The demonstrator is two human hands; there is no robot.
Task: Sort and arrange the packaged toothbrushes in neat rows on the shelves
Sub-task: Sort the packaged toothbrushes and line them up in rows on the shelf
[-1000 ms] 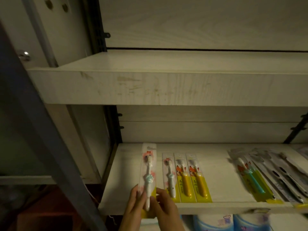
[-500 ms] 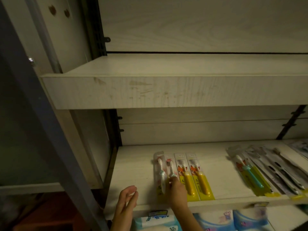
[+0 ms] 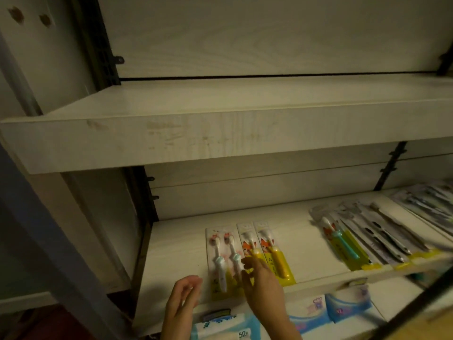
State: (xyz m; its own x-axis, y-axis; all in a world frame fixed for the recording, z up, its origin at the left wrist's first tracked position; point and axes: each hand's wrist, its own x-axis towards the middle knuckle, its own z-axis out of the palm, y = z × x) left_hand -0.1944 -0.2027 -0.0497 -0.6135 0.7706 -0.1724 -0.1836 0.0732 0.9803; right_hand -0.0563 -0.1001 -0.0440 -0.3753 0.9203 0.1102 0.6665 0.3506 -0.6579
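**Packaged toothbrushes (image 3: 274,256) lie four abreast on the lower shelf**

The row sits on the pale wood-grain lower shelf (image 3: 176,253), at about 6 o'clock in the view, with the brush heads pointing to 12 o'clock. The two white-handled brushes on pink-and-white cards (image 3: 218,251) are at the 9 o'clock end. The two yellow-handled brushes on orange fox cards (image 3: 267,244) are at the 3 o'clock end. The cards lie side by side, edges touching.

The right hand (image 3: 262,283) lies over the near ends of the middle packs. Its fingers are loosely straight and grip nothing. The left hand (image 3: 182,298) is open, with relaxed fingers, at the shelf's front edge, just beside the row on its 9 o'clock side and apart from it.

Toward 3 o'clock, well apart from the row, a teal-handled brush on a yellow card (image 3: 343,244) lies slanted. Next to it is a fan of dark-handled brushes in clear packs (image 3: 382,231).

The thick white upper shelf (image 3: 220,101) spans the view at 12 o'clock. Blue-and-white soft packs (image 3: 348,307) show under the lower shelf at 5 o'clock.
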